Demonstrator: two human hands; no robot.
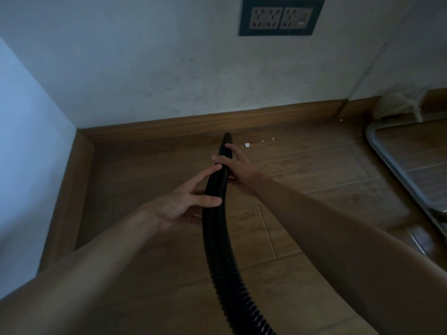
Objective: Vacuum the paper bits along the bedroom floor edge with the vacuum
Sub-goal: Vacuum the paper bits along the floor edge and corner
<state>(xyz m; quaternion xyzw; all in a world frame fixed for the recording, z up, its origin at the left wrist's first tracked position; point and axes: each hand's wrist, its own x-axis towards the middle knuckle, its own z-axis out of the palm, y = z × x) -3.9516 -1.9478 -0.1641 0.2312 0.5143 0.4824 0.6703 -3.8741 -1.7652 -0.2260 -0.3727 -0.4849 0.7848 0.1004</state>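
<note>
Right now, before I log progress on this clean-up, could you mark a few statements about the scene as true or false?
1. Both hands hold the vacuum hose. True: the right hand grips it near the nozzle tip, and the left hand holds it lower down.
2. The nozzle tip covers the largest white paper bit. False: the bit lies on the floor to the right of the tip, apart from it.
3. Paper bits show in the left corner. False: the visible ones, including the smaller bits, lie right of the nozzle.
4. A socket panel sits on the wall above the baseboard. True.
</note>
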